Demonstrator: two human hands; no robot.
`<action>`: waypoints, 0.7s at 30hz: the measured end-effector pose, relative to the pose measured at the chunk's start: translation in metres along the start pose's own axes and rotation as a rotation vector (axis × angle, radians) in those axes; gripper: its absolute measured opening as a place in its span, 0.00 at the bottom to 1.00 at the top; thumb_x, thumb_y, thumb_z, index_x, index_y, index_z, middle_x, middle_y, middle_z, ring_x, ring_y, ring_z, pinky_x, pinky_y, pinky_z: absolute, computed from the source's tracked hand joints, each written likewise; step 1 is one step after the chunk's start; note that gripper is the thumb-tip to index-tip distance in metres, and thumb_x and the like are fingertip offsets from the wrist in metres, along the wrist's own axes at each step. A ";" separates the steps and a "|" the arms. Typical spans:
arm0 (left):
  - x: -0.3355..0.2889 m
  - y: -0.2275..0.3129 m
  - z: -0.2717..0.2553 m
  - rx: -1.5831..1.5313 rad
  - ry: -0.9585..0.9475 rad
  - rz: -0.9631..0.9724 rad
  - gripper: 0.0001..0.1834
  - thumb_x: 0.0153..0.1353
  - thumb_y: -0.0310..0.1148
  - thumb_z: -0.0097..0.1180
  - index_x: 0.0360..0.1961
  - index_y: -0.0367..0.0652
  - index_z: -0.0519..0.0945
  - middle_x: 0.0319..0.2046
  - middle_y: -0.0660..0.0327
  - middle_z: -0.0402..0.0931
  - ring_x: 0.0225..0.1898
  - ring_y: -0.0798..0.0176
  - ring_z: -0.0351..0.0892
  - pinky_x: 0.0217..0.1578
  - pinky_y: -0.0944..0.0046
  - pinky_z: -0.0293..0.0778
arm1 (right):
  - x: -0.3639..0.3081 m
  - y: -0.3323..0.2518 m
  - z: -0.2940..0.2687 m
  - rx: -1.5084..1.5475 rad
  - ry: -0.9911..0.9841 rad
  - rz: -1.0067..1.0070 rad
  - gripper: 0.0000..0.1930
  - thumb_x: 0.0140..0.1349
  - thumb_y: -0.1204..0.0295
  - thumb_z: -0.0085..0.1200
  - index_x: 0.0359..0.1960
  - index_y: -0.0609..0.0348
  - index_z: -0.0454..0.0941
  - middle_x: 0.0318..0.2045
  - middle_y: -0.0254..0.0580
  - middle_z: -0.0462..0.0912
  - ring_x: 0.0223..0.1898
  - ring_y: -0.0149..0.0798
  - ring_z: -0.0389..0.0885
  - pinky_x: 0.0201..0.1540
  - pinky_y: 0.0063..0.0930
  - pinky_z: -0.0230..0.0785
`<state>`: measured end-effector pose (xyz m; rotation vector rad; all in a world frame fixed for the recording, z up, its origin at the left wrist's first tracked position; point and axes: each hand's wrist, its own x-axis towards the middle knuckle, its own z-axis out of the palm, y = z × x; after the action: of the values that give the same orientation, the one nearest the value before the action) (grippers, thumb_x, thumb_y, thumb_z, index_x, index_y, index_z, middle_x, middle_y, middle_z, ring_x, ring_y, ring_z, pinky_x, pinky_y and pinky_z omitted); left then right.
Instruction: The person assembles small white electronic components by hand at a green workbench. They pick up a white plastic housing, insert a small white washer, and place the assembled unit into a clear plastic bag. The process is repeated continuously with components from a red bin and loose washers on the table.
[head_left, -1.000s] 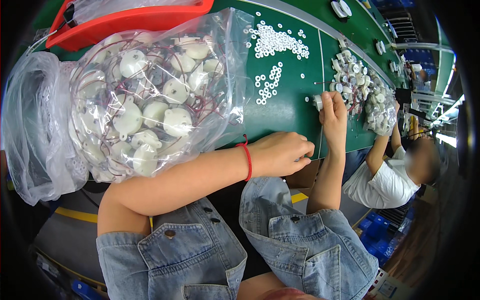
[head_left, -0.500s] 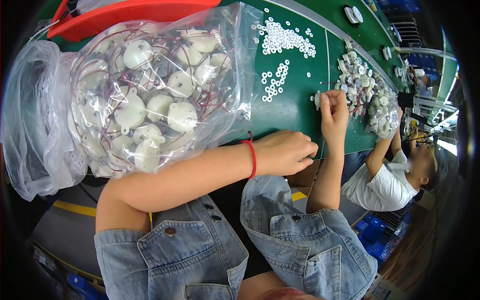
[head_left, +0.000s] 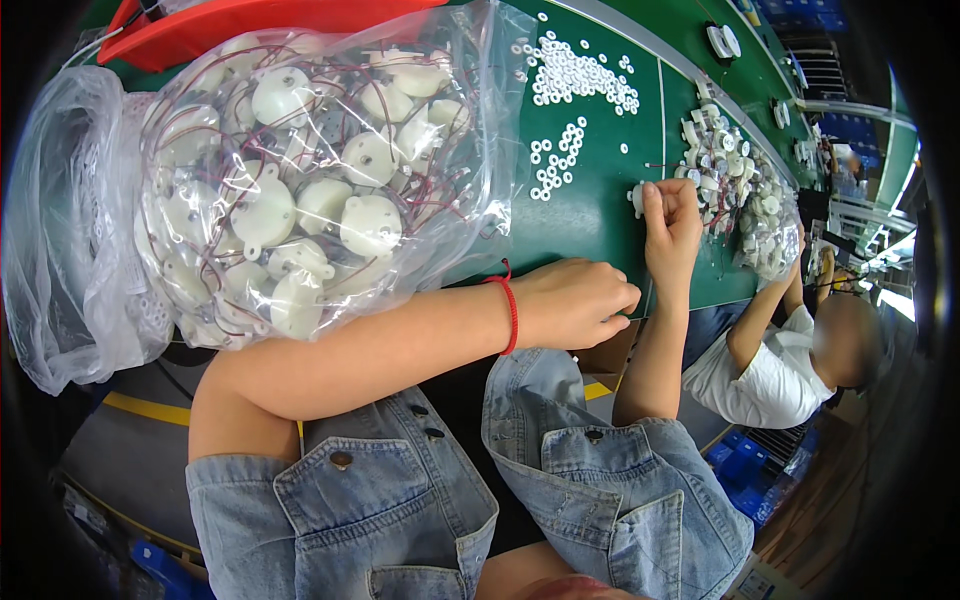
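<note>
My right hand (head_left: 672,228) is raised over the green table, thumb and fingers pinching a small white round plastic part (head_left: 637,199) that looks like a buzzer. Nearer me, my left hand (head_left: 578,304) rests at the table's front edge, a red cord bracelet (head_left: 511,315) at its wrist. Its fingers are curled in, and whatever they may hold is hidden. Left of it, a large clear plastic bag (head_left: 487,130) bulges with similar white round parts trailing thin dark-red wires; my left forearm lies along its near side.
White rings (head_left: 580,78) lie in a heap and a smaller scatter beyond my hands. To the right is a pile of white parts (head_left: 718,150), partly bagged. A red bin (head_left: 260,28) stands behind the large bag. A co-worker in a white shirt (head_left: 750,385) sits at the right.
The view has shifted slightly. Both my hands keep nearly the same pose, the right one still pinching the white part. The co-worker's head has moved a little.
</note>
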<state>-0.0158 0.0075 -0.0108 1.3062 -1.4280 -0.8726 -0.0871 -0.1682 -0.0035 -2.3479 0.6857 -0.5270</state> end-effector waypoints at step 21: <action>0.001 0.001 0.004 0.033 -0.014 0.000 0.10 0.60 0.33 0.53 0.35 0.38 0.81 0.33 0.52 0.80 0.33 0.47 0.81 0.37 0.50 0.75 | 0.010 -0.030 -0.015 -0.273 -0.268 -0.190 0.10 0.64 0.77 0.53 0.39 0.63 0.63 0.24 0.57 0.74 0.24 0.60 0.73 0.27 0.45 0.64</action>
<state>-0.0202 0.0062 -0.0113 1.3270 -1.4588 -0.8628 -0.0770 -0.1609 0.0288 -2.6919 0.4343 -0.1996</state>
